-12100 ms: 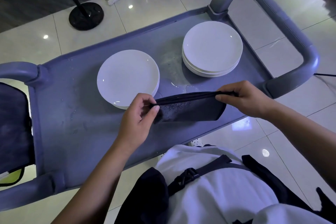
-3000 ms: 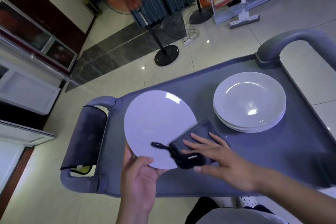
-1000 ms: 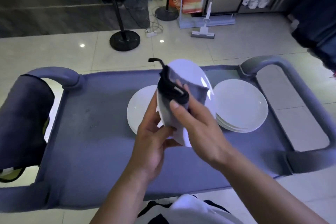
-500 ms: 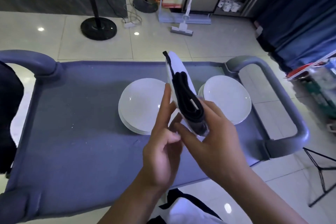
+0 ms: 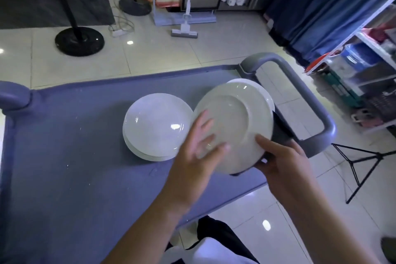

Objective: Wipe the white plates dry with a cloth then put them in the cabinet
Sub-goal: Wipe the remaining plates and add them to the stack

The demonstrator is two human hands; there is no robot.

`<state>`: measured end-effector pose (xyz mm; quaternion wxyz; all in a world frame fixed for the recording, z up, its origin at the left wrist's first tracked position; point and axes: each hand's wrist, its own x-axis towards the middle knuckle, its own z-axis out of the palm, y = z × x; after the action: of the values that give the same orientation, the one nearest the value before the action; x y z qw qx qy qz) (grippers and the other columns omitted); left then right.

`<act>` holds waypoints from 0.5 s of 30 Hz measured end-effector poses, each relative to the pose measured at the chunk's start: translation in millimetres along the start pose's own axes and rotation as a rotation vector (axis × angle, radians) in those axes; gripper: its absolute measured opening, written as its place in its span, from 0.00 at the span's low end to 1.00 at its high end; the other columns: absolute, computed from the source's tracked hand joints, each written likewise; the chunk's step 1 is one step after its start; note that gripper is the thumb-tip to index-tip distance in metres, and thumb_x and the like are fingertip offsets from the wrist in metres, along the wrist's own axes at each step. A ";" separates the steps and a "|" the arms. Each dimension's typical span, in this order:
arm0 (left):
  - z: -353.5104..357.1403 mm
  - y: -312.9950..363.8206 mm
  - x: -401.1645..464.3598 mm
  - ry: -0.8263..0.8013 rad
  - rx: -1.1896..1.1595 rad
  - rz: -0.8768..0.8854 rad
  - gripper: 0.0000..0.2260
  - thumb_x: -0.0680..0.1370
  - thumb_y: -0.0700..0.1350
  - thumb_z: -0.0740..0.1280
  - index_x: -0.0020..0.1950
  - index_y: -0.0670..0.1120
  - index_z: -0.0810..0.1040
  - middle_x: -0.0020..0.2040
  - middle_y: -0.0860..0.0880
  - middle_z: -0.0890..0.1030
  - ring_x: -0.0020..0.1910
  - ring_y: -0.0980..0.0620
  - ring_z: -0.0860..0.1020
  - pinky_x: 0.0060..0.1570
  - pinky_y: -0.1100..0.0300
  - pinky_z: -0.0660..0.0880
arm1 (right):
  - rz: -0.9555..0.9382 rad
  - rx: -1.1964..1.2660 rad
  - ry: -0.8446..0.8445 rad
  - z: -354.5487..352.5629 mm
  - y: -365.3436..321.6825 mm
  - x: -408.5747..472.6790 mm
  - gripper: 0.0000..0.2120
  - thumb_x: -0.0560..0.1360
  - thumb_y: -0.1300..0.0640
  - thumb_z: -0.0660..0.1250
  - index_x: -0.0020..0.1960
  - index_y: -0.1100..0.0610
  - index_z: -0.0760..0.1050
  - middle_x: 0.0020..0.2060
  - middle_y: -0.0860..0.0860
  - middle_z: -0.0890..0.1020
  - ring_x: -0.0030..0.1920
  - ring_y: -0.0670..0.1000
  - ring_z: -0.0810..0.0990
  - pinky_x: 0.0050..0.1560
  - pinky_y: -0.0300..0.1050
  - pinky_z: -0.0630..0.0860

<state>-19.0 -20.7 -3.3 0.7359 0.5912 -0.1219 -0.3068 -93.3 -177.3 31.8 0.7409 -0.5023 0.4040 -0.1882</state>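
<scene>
One grey cart [image 5: 70, 156] fills the lower left of the head view, its flat top bare in front and its looped handle [image 5: 304, 96] at the right end. On the cart stand two stacks of white plates. The left stack [image 5: 156, 128] sits near the middle of the top; how many plates it holds cannot be counted, though at least two rims show. The right stack [image 5: 257, 88] lies at the handle end and is mostly hidden, so only a crescent of its far rim shows.

One more white plate [image 5: 237, 118] is held above the cart, tilted with its underside and foot ring toward the camera, in front of the right stack and just beside the left one.

Two hands are on that plate. The left hand [image 5: 197, 156] lies against its lower left part with fingers straight and spread; it is blurred. The right hand [image 5: 280, 161] grips its lower right edge, thumb on the near face and fingers curled behind.

One dark cloth [image 5: 280, 133] shows behind the plate, beside the right hand; whether the fingers pinch it cannot be told.
</scene>
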 end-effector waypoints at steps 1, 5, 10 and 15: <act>-11.3 -4.0 3.0 0.115 0.021 -0.008 0.31 0.73 0.54 0.74 0.73 0.68 0.69 0.70 0.68 0.75 0.69 0.67 0.72 0.73 0.53 0.67 | 0.063 0.076 0.017 -10.4 0.1 0.3 0.17 0.71 0.68 0.72 0.58 0.65 0.77 0.44 0.57 0.82 0.38 0.53 0.80 0.41 0.52 0.82; -46.4 -15.3 3.3 0.039 -0.115 -0.211 0.34 0.71 0.58 0.76 0.76 0.60 0.69 0.75 0.64 0.70 0.73 0.66 0.68 0.71 0.57 0.61 | 0.138 0.229 0.004 -46.1 -3.9 -6.8 0.25 0.60 0.60 0.79 0.56 0.62 0.81 0.50 0.58 0.75 0.50 0.57 0.73 0.44 0.47 0.83; -46.5 -16.5 -6.4 -0.292 -0.434 -0.097 0.33 0.78 0.42 0.68 0.79 0.64 0.63 0.78 0.54 0.70 0.77 0.52 0.68 0.73 0.53 0.64 | 0.055 0.148 -0.136 -38.7 -7.6 -15.8 0.18 0.66 0.61 0.72 0.56 0.54 0.84 0.51 0.53 0.85 0.47 0.52 0.84 0.46 0.49 0.83; -62.8 -18.1 -6.9 -0.129 -0.598 -0.114 0.36 0.72 0.38 0.74 0.76 0.62 0.71 0.72 0.52 0.78 0.67 0.51 0.79 0.61 0.56 0.79 | 0.251 0.228 -0.067 -17.3 17.3 -19.9 0.07 0.67 0.61 0.72 0.42 0.56 0.87 0.46 0.52 0.87 0.41 0.49 0.86 0.42 0.46 0.84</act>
<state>4.0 31.3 -36.2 0.8496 0.3335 -0.0393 -0.4067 -121.1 -166.6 21.5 0.8237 -0.3668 0.4147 -0.1222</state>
